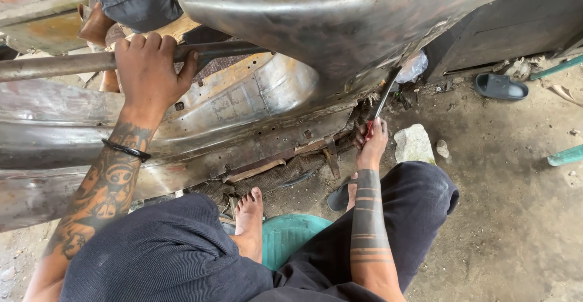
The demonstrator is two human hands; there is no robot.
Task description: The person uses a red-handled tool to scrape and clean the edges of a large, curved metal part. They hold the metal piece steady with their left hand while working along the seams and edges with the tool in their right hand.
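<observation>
Near: right hand clenched on the red handle of a screwdriver, its tip wedged under the lower edge of the bare metal car body. Farther: left hand wrapped tight round a steel pipe lying across the body. Judgement: brace on the pipe and lever gently, so the tip doesn't slip off the rusty seam.
</observation>
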